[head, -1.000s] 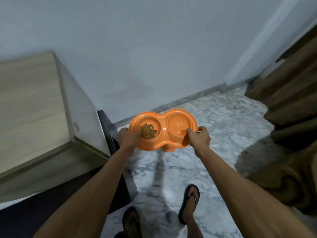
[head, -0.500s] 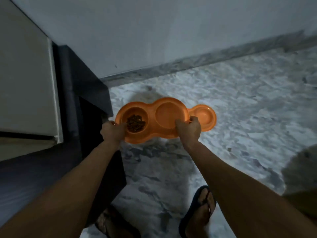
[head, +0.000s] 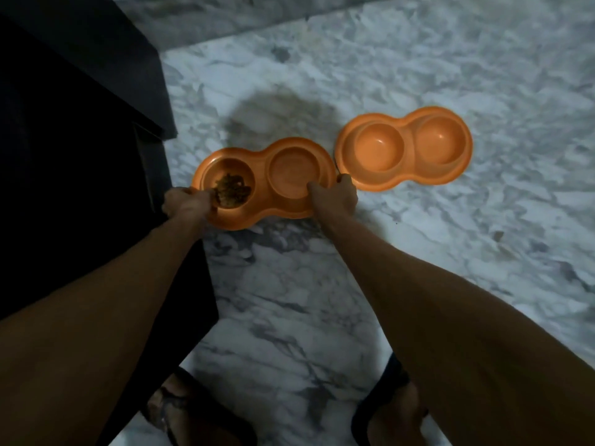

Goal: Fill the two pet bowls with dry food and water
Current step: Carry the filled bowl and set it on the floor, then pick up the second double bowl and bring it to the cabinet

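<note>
I hold an orange double pet bowl (head: 262, 188) low over the marble floor, close to a dark cabinet. My left hand (head: 185, 202) grips its left end and my right hand (head: 336, 196) grips its right end, thumb over the rim. Brown dry food (head: 233, 189) lies in its left cup; I cannot tell whether its right cup (head: 291, 173) holds water. A second orange double bowl (head: 405, 149) rests on the floor just to the right, both cups bare, its near end almost touching the one I hold.
A dark cabinet (head: 80, 140) fills the left side, its corner next to the held bowl. Grey-veined marble floor (head: 450, 75) spreads right and toward me. A marble skirting (head: 225, 14) runs along the top. My sandalled feet (head: 396, 413) stand at the bottom.
The held bowl has come down from chest height to near the floor. My view has tilted downward. The second bowl on the floor has come fully into sight at the right.
</note>
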A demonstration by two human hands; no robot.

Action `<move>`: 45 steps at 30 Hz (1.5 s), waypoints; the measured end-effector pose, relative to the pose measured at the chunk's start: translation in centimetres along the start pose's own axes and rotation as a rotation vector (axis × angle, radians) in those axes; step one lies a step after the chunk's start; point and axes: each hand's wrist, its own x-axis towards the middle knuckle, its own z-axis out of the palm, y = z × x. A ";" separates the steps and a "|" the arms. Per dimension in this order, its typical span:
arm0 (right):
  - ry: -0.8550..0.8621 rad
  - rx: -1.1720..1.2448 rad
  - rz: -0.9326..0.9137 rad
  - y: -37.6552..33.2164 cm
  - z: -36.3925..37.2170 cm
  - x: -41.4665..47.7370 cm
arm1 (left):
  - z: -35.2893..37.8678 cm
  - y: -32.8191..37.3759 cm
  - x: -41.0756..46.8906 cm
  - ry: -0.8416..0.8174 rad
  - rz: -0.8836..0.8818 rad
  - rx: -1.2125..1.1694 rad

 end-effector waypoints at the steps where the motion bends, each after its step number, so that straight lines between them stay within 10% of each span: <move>1: 0.003 -0.005 0.004 0.1 0.3 0.1 | 0.2 -0.2 0.2 0.005 -0.014 -0.008; 24: 0.174 0.064 0.056 -0.5 -5.0 2.5 | 2.9 6.0 -4.5 0.177 0.161 0.174; 35: 0.328 -0.136 0.123 1.0 -17.3 12.5 | 17.2 13.3 -13.7 -0.147 0.705 0.575; 45: 0.241 0.024 0.166 3.0 -19.8 15.5 | 20.2 13.5 -13.4 -0.171 0.656 0.743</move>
